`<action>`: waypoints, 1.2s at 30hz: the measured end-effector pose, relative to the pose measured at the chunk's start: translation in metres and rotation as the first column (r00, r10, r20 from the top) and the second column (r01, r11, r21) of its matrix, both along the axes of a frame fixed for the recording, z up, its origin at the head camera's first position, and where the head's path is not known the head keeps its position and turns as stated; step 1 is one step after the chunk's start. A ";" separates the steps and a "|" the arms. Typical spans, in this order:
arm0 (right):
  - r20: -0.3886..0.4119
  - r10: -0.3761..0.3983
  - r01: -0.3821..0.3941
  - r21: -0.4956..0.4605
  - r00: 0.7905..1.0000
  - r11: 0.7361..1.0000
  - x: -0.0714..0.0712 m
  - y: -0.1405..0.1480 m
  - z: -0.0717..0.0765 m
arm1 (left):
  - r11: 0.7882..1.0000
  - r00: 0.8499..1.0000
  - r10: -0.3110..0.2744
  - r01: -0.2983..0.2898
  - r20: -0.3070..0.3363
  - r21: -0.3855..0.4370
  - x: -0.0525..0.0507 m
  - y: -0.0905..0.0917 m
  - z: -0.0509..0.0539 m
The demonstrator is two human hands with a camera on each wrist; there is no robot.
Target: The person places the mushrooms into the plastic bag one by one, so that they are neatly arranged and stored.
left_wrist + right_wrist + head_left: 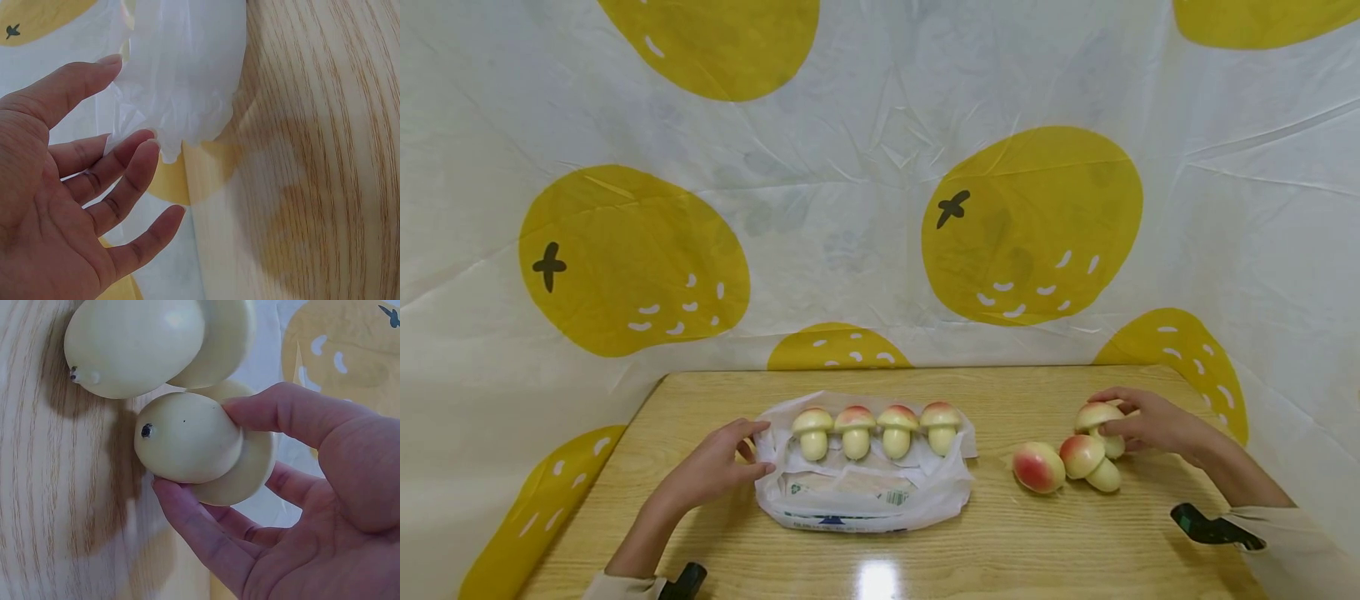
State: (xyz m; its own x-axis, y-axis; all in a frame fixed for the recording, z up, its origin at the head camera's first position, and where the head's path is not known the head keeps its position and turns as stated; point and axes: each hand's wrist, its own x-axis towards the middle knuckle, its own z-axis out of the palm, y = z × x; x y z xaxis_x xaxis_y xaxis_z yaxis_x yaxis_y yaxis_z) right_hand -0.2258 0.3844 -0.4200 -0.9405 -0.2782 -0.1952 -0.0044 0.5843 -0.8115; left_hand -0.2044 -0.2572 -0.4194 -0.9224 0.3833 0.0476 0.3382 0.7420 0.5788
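Observation:
My right hand (pixel 1146 421) grips an artificial mushroom (pixel 1097 414) with a pale stem and a red-tinged cap. In the right wrist view its mushroom (pixel 187 434) lies between thumb and fingers, stem end showing a small dark spot. Touching it is a second mushroom (pixel 1081 457), with a third mushroom (pixel 1038 467) to the left, its red cap facing forward. My left hand (pixel 724 460) rests against the left edge of a white plastic bag (pixel 955 492), thumb and fingers apart and loosely bent. Several mushrooms (pixel 854 433) stand in a row on the bag.
A wood-grain table (pixel 1000 550) carries everything. Behind it hangs a pale cloth (pixel 850 250) printed with yellow fruit shapes. Printed lettering shows on the front of the bag. Dark camera straps sit at both wrists.

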 end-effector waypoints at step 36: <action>-0.254 -0.011 0.031 0.075 0.967 0.997 0.004 -0.019 0.030 | 1.000 1.000 -0.010 0.010 -0.001 -0.001 -0.001 -0.002 -0.001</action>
